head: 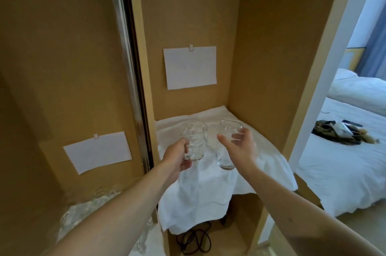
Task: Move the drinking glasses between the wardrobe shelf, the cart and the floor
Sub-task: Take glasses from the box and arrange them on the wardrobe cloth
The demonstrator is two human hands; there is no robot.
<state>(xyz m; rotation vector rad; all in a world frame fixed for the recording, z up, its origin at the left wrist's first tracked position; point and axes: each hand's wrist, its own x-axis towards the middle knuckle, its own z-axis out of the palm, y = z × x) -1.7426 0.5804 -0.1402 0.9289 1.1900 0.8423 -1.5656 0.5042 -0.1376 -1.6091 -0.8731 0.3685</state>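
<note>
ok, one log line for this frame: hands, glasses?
left hand: holds patterned glass | right hand: open at plain glass | shelf cloth: white

Bedroom, white bed [344, 151], open wardrobe [261, 46]

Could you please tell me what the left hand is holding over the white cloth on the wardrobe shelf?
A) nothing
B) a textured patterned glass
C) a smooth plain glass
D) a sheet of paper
B: the left hand has its grip round the textured glass, above the white cloth.
</note>
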